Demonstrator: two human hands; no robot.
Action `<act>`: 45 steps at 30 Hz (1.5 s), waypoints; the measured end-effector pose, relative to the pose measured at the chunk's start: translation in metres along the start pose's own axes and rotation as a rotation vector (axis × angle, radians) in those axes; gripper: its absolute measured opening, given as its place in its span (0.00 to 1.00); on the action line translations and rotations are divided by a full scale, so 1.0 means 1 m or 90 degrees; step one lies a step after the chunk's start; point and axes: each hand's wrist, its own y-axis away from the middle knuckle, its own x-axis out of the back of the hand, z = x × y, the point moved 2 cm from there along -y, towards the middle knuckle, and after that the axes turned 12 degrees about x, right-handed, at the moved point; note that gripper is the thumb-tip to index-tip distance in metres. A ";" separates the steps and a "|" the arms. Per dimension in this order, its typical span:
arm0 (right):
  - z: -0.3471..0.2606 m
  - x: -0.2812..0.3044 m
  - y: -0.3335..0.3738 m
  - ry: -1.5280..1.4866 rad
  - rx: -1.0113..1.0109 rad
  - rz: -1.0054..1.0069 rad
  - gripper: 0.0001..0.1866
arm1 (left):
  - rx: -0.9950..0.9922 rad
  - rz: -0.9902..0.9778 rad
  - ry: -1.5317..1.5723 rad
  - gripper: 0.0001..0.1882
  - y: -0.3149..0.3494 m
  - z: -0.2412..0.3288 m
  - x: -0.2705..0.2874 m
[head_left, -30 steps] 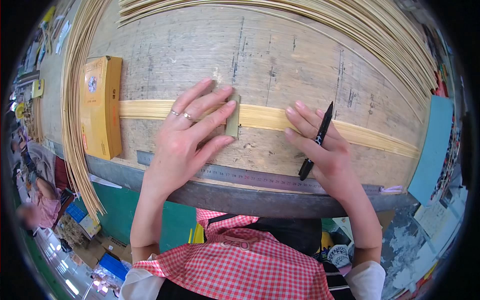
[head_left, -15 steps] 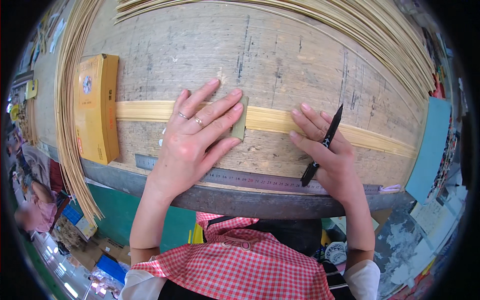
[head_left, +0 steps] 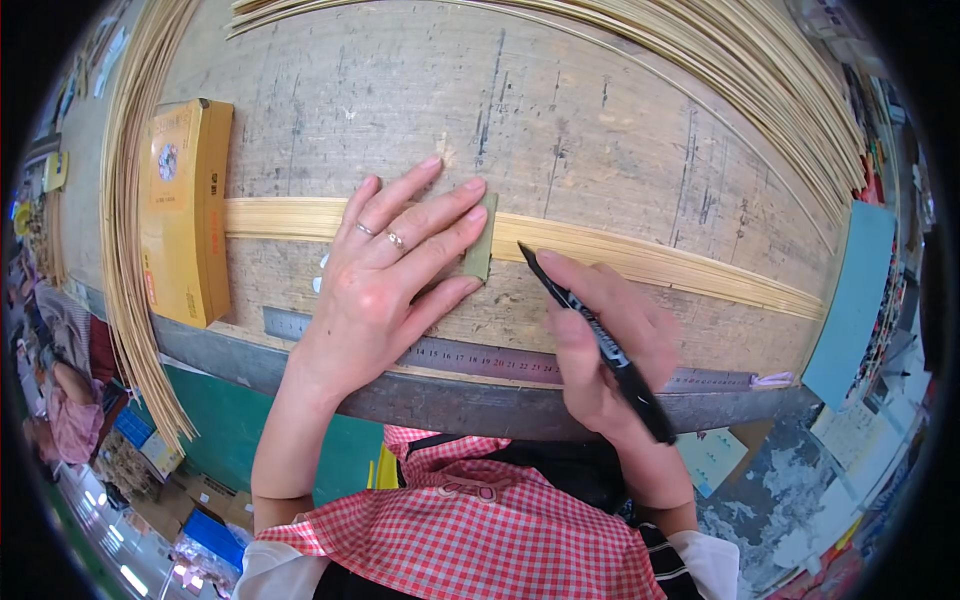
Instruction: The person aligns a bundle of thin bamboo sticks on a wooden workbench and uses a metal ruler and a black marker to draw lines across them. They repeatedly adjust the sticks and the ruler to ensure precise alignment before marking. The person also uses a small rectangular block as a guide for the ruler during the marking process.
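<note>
Two hands engaged: our left hand, flat, pins a green block on the bamboo strips mid-worktop; right hand grips a black marker. Keep block square while marking.

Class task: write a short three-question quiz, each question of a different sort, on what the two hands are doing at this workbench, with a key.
1. True or false: the left hand lies flat, pressing a small greenish block onto the band of bamboo strips.
2. Multiple choice: the right hand holds a) a knife, b) a black marker pen, c) a brush.
3. Short answer: what lies along the near edge of the wooden bench, just below the hands?

Key
1. True.
2. b; its tip is at the strips, right beside the block.
3. A metal ruler.
</note>
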 end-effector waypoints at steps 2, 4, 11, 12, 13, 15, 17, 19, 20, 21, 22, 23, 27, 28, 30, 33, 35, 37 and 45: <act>0.002 -0.007 0.002 0.008 0.013 0.040 0.19 | 0.001 -0.001 0.003 0.30 -0.001 0.001 0.000; 0.007 -0.015 0.003 0.015 0.024 0.067 0.18 | -0.001 -0.001 0.002 0.30 -0.001 0.001 0.000; 0.014 -0.024 0.002 0.060 0.029 0.059 0.19 | 0.000 -0.001 0.004 0.30 0.000 0.000 0.000; 0.013 -0.024 0.001 0.067 0.030 0.058 0.19 | -0.001 -0.001 0.004 0.30 0.000 0.000 0.000; 0.014 -0.024 0.001 0.071 0.029 0.054 0.19 | -0.002 -0.002 0.003 0.30 0.000 0.000 0.000; 0.014 -0.024 0.001 0.080 0.026 0.045 0.20 | -0.003 -0.002 0.002 0.30 -0.001 0.000 0.000; 0.015 -0.024 0.001 0.080 0.033 0.041 0.20 | -0.003 -0.002 0.000 0.30 -0.001 0.000 0.000; 0.016 -0.024 0.001 0.080 0.039 0.042 0.20 | -0.006 -0.001 -0.002 0.30 -0.001 0.000 0.000; 0.017 -0.025 0.002 0.078 0.041 0.044 0.20 | -0.007 -0.001 -0.003 0.29 -0.002 0.000 0.000; 0.017 -0.025 0.002 0.076 0.044 0.046 0.20 | -0.007 0.000 -0.003 0.30 -0.001 0.000 0.000; 0.016 -0.025 0.002 0.078 0.044 0.041 0.19 | -0.007 0.000 -0.004 0.30 -0.001 0.000 0.000; 0.015 -0.024 0.001 0.079 0.044 0.036 0.19 | -0.007 0.000 -0.004 0.30 -0.001 0.000 0.000; 0.011 -0.023 0.003 0.090 0.078 0.029 0.19 | -0.007 -0.005 -0.006 0.30 -0.001 -0.001 0.000; 0.010 -0.023 0.004 0.091 0.080 0.027 0.19 | -0.006 -0.006 -0.007 0.30 -0.001 -0.001 0.000; 0.007 -0.023 0.007 0.092 0.082 0.023 0.19 | -0.006 -0.005 -0.007 0.30 0.000 -0.001 0.000; 0.002 -0.023 0.015 0.063 0.042 0.007 0.19 | -0.010 -0.003 -0.005 0.30 0.000 -0.001 0.000; -0.001 -0.021 0.018 0.059 0.031 -0.031 0.20 | -0.014 -0.003 -0.007 0.30 -0.001 -0.001 0.000; -0.008 -0.014 0.021 0.044 0.024 -0.044 0.21 | -0.014 -0.002 -0.009 0.30 -0.001 -0.001 0.000; 0.023 0.067 0.054 0.320 0.135 0.036 0.19 | 0.013 -0.019 -0.027 0.30 0.000 0.002 -0.001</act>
